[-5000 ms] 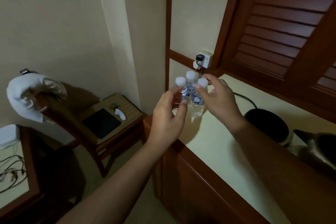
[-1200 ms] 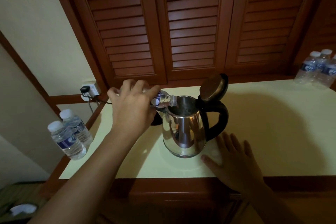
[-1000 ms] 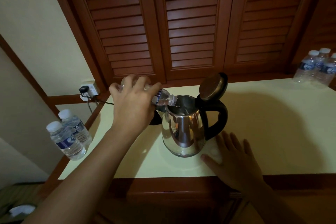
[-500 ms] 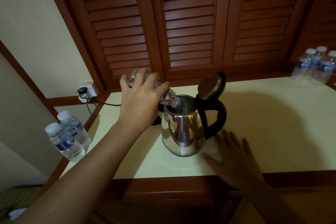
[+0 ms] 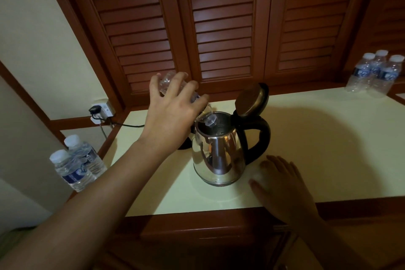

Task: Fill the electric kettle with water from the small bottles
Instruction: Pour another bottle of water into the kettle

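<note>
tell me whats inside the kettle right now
The kettle stands with its lid open, and the neck of the bottle in the left hand dips into the opening. The water level is hidden by the steel wall.

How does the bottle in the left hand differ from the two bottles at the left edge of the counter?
The held bottle is tilted, neck down into the kettle; the two bottles stand upright. The held bottle has no cap; the two bottles have white caps on. The left hand grips the held bottle; nothing touches the two bottles. All are small, clear plastic bottles.
</note>
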